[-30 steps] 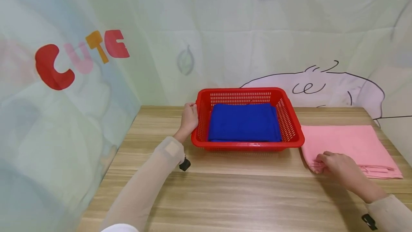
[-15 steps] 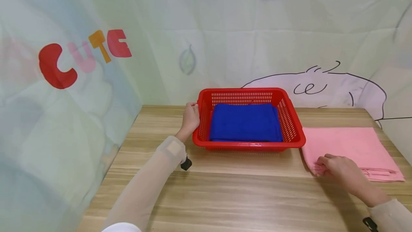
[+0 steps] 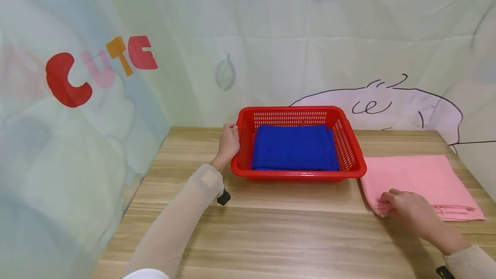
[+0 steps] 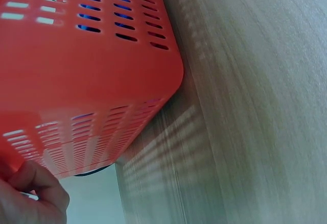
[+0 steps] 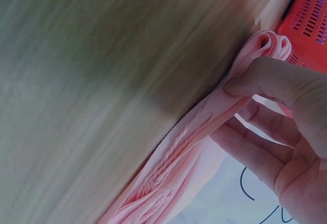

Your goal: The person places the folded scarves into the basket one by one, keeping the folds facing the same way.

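A red plastic basket (image 3: 302,175) with slotted walls stands on the table at the middle of the head view. Inside it lies a folded blue cloth (image 3: 294,147). My left hand (image 3: 228,143) grips the basket's left rim, and the left wrist view shows its curled fingers (image 4: 46,188) at the rim. To the right of the basket is a folded pink cloth (image 3: 418,175), its far left corner right by the basket. My right hand (image 3: 412,210) pinches the layered near edge of this cloth, thumb on one side and fingers on the other in the right wrist view.
The wood-grain table (image 3: 279,231) runs back to a printed fabric backdrop (image 3: 271,55). A second stretch of fabric with coloured letters (image 3: 69,81) hangs along the left side. A small black device (image 3: 223,197) is at the left wrist.
The pink cloth has slid slightly toward the table's front, with my right hand pinching it throughout. My left hand and the basket stay in place.
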A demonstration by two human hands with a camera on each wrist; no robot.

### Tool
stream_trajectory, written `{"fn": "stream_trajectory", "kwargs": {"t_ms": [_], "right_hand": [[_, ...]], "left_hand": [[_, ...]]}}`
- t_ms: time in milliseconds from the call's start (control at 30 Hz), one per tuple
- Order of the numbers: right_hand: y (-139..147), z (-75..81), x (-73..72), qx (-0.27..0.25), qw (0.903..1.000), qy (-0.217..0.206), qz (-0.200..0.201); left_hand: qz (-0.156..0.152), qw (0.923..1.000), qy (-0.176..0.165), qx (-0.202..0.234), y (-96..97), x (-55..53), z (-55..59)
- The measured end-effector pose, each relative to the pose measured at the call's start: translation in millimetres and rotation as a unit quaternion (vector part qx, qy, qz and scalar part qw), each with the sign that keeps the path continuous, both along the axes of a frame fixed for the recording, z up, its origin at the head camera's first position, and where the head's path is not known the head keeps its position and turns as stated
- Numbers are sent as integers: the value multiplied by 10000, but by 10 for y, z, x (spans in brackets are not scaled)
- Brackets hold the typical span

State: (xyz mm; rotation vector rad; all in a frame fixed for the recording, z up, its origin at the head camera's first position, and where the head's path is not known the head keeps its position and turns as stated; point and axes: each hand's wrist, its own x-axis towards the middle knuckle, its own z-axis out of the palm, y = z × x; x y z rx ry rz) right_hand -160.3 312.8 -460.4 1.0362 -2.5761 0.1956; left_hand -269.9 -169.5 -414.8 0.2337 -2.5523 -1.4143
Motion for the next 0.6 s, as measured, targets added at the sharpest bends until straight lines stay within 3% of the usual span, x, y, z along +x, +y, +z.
{"fn": "stream_trajectory", "kwargs": {"t_ms": [600], "right_hand": [[-37,-6,102,-50,10000,14,-18]], "left_hand": [[-11,10000,-46,41,-9,0,-2]]}}
